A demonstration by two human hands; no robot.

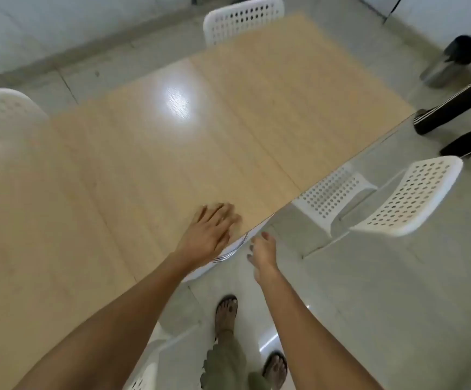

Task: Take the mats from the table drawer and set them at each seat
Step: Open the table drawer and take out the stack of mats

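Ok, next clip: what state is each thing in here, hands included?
left hand: open, flat on the table corner.
right hand: open, fingers relaxed, holding nothing, just off the table edge.
table: top bare, no mats on it.
drawer handle: metal, under the edge; cannot tell whether the drawer is open.
chair on the right: pulled back from the table.

Bright, soft blur, glare on table (178, 101), edges warped
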